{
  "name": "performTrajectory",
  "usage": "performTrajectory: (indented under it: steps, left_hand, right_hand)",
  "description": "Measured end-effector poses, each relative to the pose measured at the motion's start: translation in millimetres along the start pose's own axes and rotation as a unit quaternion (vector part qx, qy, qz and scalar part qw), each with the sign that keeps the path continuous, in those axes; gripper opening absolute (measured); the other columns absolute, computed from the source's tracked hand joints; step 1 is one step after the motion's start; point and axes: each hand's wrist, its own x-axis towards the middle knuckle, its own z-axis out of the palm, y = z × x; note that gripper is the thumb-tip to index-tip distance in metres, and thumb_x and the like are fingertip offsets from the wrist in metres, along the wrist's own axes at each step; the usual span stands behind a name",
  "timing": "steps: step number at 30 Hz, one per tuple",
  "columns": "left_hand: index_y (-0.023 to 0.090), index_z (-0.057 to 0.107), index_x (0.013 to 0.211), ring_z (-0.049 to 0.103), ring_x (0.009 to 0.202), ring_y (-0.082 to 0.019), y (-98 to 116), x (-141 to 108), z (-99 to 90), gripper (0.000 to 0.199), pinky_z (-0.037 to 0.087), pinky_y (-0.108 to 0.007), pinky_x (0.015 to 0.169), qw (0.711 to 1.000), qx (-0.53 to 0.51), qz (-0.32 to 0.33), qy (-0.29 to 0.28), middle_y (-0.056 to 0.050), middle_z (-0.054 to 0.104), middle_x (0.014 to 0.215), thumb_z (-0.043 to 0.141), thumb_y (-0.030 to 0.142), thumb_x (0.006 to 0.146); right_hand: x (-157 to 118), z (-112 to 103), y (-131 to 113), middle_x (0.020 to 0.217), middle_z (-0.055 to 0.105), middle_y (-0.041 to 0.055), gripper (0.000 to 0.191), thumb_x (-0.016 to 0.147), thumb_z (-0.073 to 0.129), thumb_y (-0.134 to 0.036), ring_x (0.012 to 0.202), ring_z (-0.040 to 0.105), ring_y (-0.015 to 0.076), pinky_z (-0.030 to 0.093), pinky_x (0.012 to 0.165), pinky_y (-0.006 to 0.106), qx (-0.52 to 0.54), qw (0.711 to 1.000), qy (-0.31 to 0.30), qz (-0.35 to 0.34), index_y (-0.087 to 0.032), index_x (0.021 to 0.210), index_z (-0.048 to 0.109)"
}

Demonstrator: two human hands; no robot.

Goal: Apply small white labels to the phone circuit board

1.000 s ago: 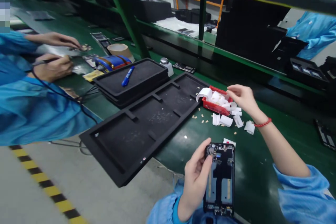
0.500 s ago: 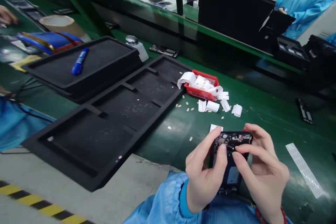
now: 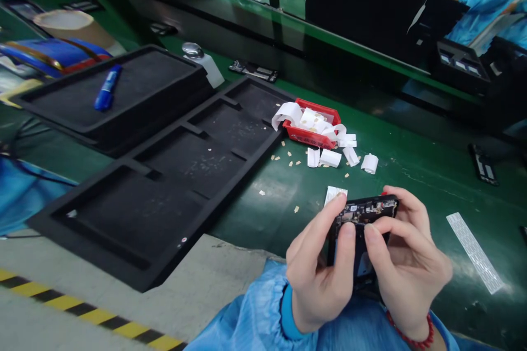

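Between my hands, above the near edge of the bench, is an opened black smartphone (image 3: 360, 244), its small circuit board (image 3: 366, 209) showing at the upper end. My left hand (image 3: 323, 263) grips its left side, forefinger at the top corner and thumb on the face just below the board. My right hand (image 3: 405, 263) clasps the right side, thumb pressed near the board. The lower end of the phone is partly hidden by my fingers. Just behind the phone lies a small white sticker sheet (image 3: 334, 194).
A red bin (image 3: 309, 136) overflows with curled white paper strips; tan scraps lie around it. Left is a long black compartment tray (image 3: 135, 230), beside a stacked tray with a blue marker (image 3: 107, 88). A sticker strip (image 3: 473, 252) and another phone frame (image 3: 482, 164) lie right.
The phone has tipped so its top edge shows more. My right forefinger has drawn back from the board, leaving the thumb pressed there. The whole view has shifted slightly.
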Motion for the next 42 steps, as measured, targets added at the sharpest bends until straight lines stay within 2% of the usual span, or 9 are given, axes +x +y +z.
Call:
performTrajectory:
  steps: [6,12,22,29,33,35,38,40,42]
  left_hand:
    - [0.031,0.062,0.140,0.076,0.105,-0.016,-0.4,0.7,-0.9,0.055,0.062,-0.022,0.094,1.000,-0.013,0.007,-0.008,0.002,0.075,0.127,0.063,0.004,0.092]
    - [0.034,0.064,0.138,0.077,0.097,-0.013,-1.5,0.8,6.1,0.064,0.062,-0.018,0.090,0.999,-0.010,0.014,0.031,0.007,0.077,0.122,0.074,0.004,0.083]
    - [0.036,0.061,0.140,0.077,0.091,-0.013,-3.6,-0.1,4.7,0.065,0.063,-0.021,0.087,1.000,0.013,-0.002,0.023,0.005,0.076,0.123,0.073,0.005,0.085]
    - [0.036,0.062,0.140,0.077,0.092,-0.014,-2.9,1.6,3.5,0.063,0.064,-0.023,0.087,1.000,0.006,-0.016,0.024,0.004,0.077,0.122,0.073,0.006,0.085]
    - [0.033,0.064,0.138,0.077,0.090,-0.013,-1.2,2.7,6.0,0.062,0.063,-0.021,0.087,0.999,-0.002,-0.015,0.030,0.003,0.078,0.118,0.074,0.005,0.083]
    - [0.032,0.066,0.135,0.077,0.087,-0.012,-1.2,4.9,7.9,0.060,0.062,-0.018,0.084,0.999,0.002,-0.004,0.036,0.004,0.079,0.114,0.075,0.004,0.082]
    - [0.030,0.070,0.131,0.077,0.087,-0.012,-3.3,10.5,7.2,0.051,0.061,-0.015,0.084,0.999,0.002,-0.030,0.032,0.003,0.080,0.111,0.076,0.009,0.085]
    - [0.030,0.068,0.134,0.077,0.093,-0.012,-6.5,14.0,3.6,0.045,0.060,-0.014,0.086,0.996,-0.035,-0.081,-0.007,0.002,0.079,0.116,0.071,0.015,0.092]
    - [0.032,0.064,0.140,0.074,0.110,-0.015,-11.6,14.8,-0.5,0.040,0.058,-0.017,0.095,0.984,-0.098,-0.128,-0.069,0.002,0.074,0.130,0.059,0.024,0.101]
  right_hand:
    - [-1.1,7.9,1.0,0.122,0.067,0.0079,0.013,0.084,0.074,-0.009,0.109,0.069,0.0238,0.064,0.085,0.037,0.004,0.999,0.035,-0.021,-0.020,0.079,0.071]
    - [0.3,10.3,-1.8,0.120,0.068,0.0047,0.015,0.084,0.072,-0.006,0.108,0.070,0.0187,0.063,0.087,0.031,0.006,0.999,0.044,-0.025,-0.021,0.080,0.071]
    - [-6.3,2.6,-1.8,0.133,0.067,0.0083,0.023,0.085,0.070,-0.004,0.117,0.070,0.0262,0.066,0.091,0.042,0.027,0.999,0.025,-0.038,-0.022,0.097,0.077]
    - [-7.3,0.0,0.7,0.136,0.066,0.0042,0.031,0.087,0.068,-0.002,0.122,0.067,0.0218,0.063,0.096,0.036,0.055,0.998,0.015,-0.025,-0.025,0.104,0.079]
    - [-4.0,1.3,0.7,0.126,0.067,0.0045,0.025,0.087,0.069,-0.005,0.120,0.066,0.0178,0.062,0.091,0.028,0.104,0.994,0.007,0.024,-0.024,0.102,0.075]
    - [0.4,3.0,2.0,0.115,0.067,0.0032,0.018,0.084,0.074,-0.006,0.110,0.067,0.0147,0.060,0.085,0.024,0.114,0.992,0.006,0.058,-0.023,0.089,0.069]
    - [7.9,5.2,8.3,0.108,0.064,0.0017,0.027,0.081,0.079,-0.009,0.098,0.066,0.0117,0.056,0.078,0.021,0.130,0.985,0.010,0.110,-0.020,0.075,0.055]
    - [11.1,6.4,14.3,0.107,0.062,0.0018,0.029,0.083,0.078,-0.013,0.095,0.064,0.0114,0.054,0.078,0.022,0.167,0.975,0.006,0.148,-0.020,0.074,0.051]
    - [11.5,9.1,20.2,0.104,0.062,0.0015,0.027,0.085,0.077,-0.016,0.091,0.063,0.0116,0.053,0.077,0.023,0.210,0.961,-0.008,0.179,-0.020,0.076,0.051]
